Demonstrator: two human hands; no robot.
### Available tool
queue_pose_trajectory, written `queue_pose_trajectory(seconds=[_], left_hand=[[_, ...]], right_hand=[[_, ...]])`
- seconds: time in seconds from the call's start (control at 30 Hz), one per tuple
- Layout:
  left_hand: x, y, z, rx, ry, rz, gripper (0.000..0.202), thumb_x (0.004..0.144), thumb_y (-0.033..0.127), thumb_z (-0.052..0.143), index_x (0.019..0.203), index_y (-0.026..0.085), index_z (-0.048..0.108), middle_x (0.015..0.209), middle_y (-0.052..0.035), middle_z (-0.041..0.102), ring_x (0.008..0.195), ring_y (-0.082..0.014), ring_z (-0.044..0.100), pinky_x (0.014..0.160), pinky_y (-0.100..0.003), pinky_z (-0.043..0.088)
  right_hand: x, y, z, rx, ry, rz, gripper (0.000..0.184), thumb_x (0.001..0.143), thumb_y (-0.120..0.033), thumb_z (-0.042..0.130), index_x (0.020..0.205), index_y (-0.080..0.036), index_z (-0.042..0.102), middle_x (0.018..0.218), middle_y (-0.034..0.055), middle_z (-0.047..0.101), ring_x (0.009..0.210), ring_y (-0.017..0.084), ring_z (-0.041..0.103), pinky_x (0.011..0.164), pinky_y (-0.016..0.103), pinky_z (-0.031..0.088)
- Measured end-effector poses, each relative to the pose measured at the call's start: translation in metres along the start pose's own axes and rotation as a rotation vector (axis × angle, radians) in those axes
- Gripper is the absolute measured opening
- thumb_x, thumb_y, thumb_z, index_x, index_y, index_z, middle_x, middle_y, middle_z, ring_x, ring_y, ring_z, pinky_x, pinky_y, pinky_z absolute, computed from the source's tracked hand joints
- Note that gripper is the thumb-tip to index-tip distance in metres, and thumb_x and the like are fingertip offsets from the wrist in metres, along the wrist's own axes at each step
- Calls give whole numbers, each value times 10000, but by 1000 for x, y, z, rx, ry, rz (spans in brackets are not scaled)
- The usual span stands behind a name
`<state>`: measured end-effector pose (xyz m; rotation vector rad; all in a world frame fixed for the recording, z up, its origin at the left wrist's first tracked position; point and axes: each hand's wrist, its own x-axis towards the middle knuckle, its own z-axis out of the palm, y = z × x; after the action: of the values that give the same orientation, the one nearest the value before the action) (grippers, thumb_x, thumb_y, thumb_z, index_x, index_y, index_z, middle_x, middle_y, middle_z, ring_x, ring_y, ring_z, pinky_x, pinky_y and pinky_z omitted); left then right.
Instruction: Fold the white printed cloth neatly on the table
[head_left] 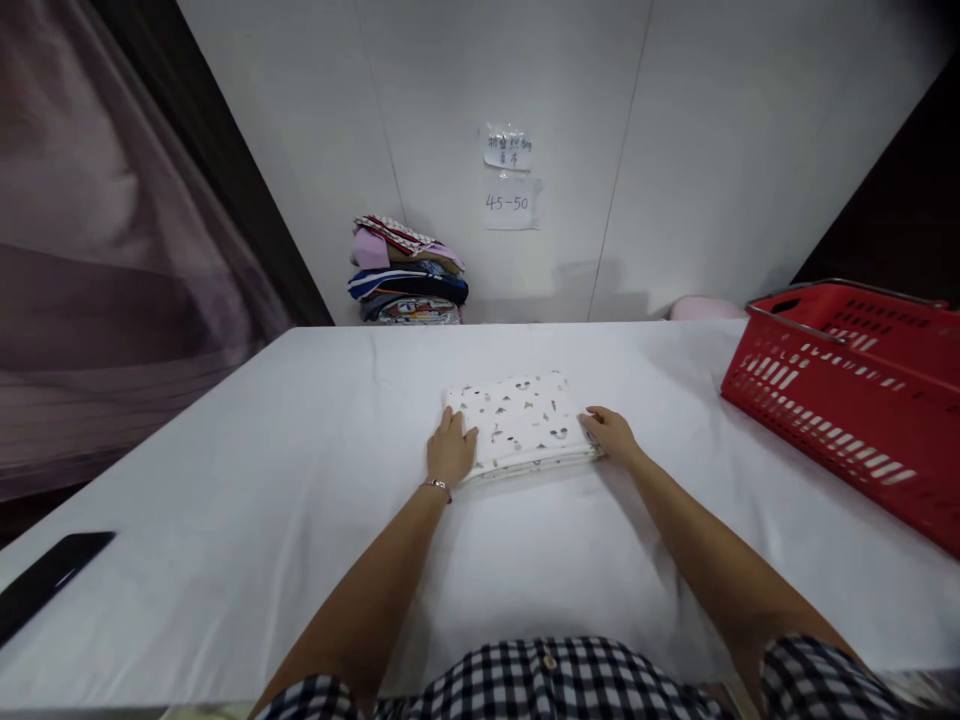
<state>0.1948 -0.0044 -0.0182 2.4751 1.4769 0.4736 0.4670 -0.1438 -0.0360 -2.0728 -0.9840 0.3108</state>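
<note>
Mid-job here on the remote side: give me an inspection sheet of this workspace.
Surface: white-covered table, lightly creased.
Job's things: folded printed cloth, lying flat.
Clutter: dark phone at far left; red basket at right.
Grips: left hand rests on the cloth's left side; right hand is at its right edge, pinching or not unclear.
Cables: nothing seen.
Surroundings: pale wall with paper notes; clothes pile beyond the far edge; pinkish curtain at left.

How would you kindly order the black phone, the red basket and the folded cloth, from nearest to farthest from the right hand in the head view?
1. Folded cloth: right beside the right hand, on its left.
2. Red basket: off to the right.
3. Black phone: far left.
</note>
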Motion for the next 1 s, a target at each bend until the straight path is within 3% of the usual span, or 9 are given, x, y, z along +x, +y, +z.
queue_pose_trajectory(seconds=[0.13,0.27,0.63,0.83,1.0], left_hand=[[0,1,-2,5,-6,-13,421,886,371,374,1249,170,445,1460,-127,283,1211,-253,447,951,-364,377],[-1,1,-2,6,3,-9,407,882,365,385,1234,175,456,1453,-127,296,1215,-256,443,947,-364,384],[-2,0,2,4,39,-45,399,893,304,342,1255,179,455,1450,-121,299,1171,-267,473,930,-402,399],[-4,-6,8,-155,107,-107,397,874,196,341,1243,169,485,1341,-112,439,1174,-248,453,960,-371,385],[-8,-9,8,-248,119,-168,405,861,168,349,1243,181,482,1258,-108,495,1124,-238,484,930,-357,406]], right_hand=[[22,-9,5,-101,-70,12,303,759,-458,546,791,-183,669,792,55,675,737,194,607,652,279,416],[32,-17,13,-193,-97,17,324,766,-476,538,763,-173,652,787,73,666,742,204,596,621,270,382],[16,-21,11,-368,-143,56,462,847,-523,401,1057,-162,600,1013,120,650,918,236,590,712,289,405],[-8,-25,0,-457,-226,26,507,854,-512,386,1158,-141,551,1131,163,600,1036,272,557,817,332,402],[-29,-8,-9,-449,-289,46,632,824,-575,405,1304,-164,431,1143,146,603,1020,293,567,807,366,424]])
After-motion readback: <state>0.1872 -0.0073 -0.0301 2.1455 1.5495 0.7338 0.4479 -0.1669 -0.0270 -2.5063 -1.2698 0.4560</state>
